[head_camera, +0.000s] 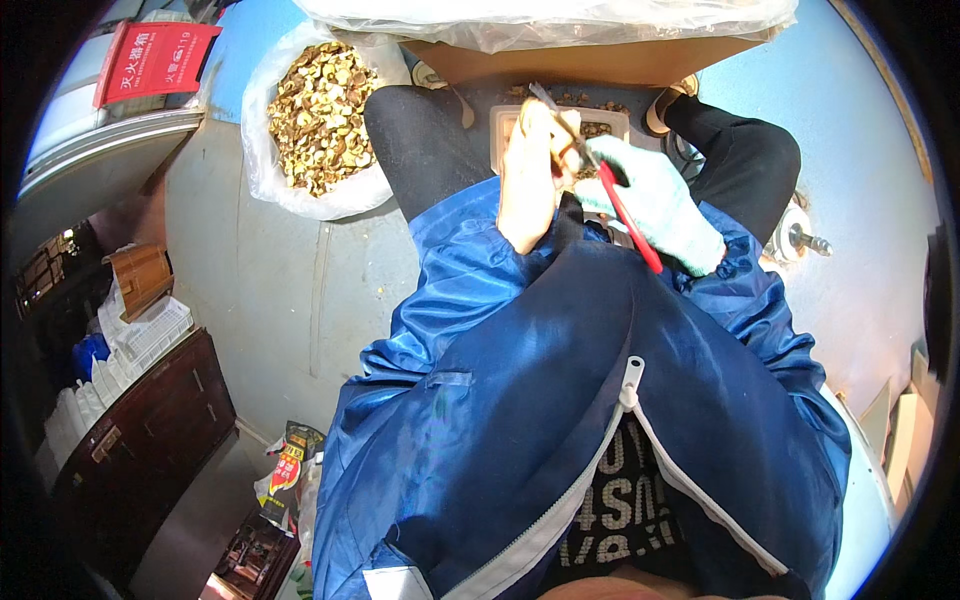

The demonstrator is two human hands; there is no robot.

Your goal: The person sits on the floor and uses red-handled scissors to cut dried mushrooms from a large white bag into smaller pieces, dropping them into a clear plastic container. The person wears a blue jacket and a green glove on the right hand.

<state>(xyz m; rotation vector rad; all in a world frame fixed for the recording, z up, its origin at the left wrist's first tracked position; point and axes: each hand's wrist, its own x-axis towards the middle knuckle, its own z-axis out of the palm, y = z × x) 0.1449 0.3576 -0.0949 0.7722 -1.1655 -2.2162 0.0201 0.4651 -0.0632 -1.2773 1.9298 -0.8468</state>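
My bare left hand (pixel 527 169) is raised over a whitish plastic tub (pixel 498 127) between my knees. Its fingers curl around a small brownish piece (pixel 564 150), seemingly mushroom, partly hidden and blurred. In a pale green knit glove, my right hand (pixel 651 196) grips a red-handled cutting tool (pixel 628 214). The tool's metal end points up and left, across the fingertips of the left hand; whether it is a knife or scissors I cannot tell. Small brown pieces (pixel 596 130) lie in the tub, mostly covered by my hands.
Left of my knee stands a clear plastic bag (pixel 259 169) full of sliced dried mushrooms (pixel 322 116). A plastic-lined cardboard box (pixel 562 64) stands just beyond the tub. Crumbs (pixel 574 97) litter the floor there. A red fire extinguisher box (pixel 154 64) is at far left, a dark wooden cabinet (pixel 150 420) below.
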